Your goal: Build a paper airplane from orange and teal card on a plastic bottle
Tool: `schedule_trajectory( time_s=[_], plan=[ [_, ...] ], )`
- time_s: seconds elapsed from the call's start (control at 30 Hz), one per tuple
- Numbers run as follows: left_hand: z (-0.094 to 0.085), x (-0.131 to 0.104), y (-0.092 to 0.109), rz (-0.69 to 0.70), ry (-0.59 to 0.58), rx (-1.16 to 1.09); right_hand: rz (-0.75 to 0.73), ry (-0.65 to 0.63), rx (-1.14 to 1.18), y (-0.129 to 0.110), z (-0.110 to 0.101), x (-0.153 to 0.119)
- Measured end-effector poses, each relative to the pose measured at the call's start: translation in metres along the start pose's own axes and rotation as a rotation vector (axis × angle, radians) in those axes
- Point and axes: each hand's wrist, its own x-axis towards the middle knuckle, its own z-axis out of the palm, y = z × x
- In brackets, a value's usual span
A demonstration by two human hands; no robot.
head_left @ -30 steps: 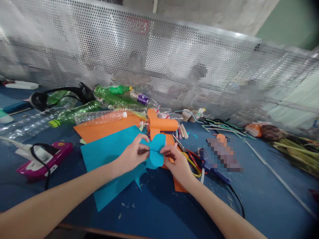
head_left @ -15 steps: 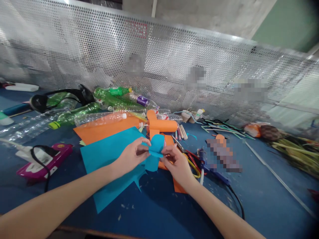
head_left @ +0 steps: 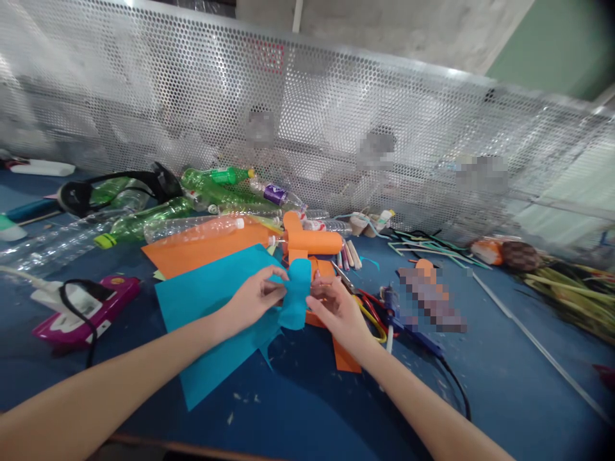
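A small blue paper cutout [head_left: 296, 301] with rounded ends stands between my two hands above the table. My left hand [head_left: 257, 294] pinches its left edge between thumb and fingers. Close to the right edge is my right hand [head_left: 342, 314], thumb and fingers apart; whether the thumb tip touches the paper I cannot tell. Below the left hand lies a large blue paper sheet [head_left: 202, 333], partly over an orange sheet [head_left: 168, 253]. Just behind the cutout is a bottle wrapped in orange paper [head_left: 319, 242], with an upright orange paper piece at its left end.
Several plastic bottles [head_left: 192, 228] lie along the back, before a perforated metal screen [head_left: 192, 96]. A blue glue gun [head_left: 418, 338] with a black cord is on the right, by scissors [head_left: 368, 310] and markers [head_left: 353, 255]. A magenta power strip [head_left: 96, 314] sits left.
The blue cutout was creased across its middle and pinched by both hands; now it is flatter. My right fingers have parted and come off its right edge.
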Motion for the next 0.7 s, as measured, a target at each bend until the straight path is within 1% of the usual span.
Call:
schedule_trajectory(
  time_s=[0.13,0.27,0.4,0.47,0.53,0.57,0.6,0.63,0.7],
  plan=[
    [-0.001,0.002,-0.005,-0.01,0.006,0.0,-0.051,-0.01,-0.091,-0.006,0.003,-0.003],
    [-0.004,0.003,-0.013,0.035,-0.024,0.051,-0.06,0.063,-0.169,-0.006,0.002,-0.003],
    [-0.004,0.001,-0.011,0.068,-0.08,0.126,-0.032,-0.002,-0.287,0.0,-0.002,-0.001],
    [-0.006,0.001,-0.008,0.085,-0.088,0.127,0.002,0.002,-0.282,0.002,-0.005,0.001],
    [-0.01,0.004,-0.006,0.114,-0.054,0.102,0.022,0.031,-0.227,0.003,-0.01,0.004],
    [-0.014,0.008,-0.007,0.133,-0.023,0.101,0.017,0.045,-0.196,0.003,-0.014,0.006],
    [-0.018,0.014,-0.008,0.154,0.031,0.131,0.006,0.06,-0.172,0.003,-0.018,0.009],
    [-0.023,0.021,-0.009,0.167,0.094,0.214,-0.009,0.076,-0.16,0.003,-0.022,0.011],
    [-0.032,0.039,-0.011,0.172,0.182,0.498,-0.033,0.135,-0.186,0.003,-0.03,0.016]
  ],
)
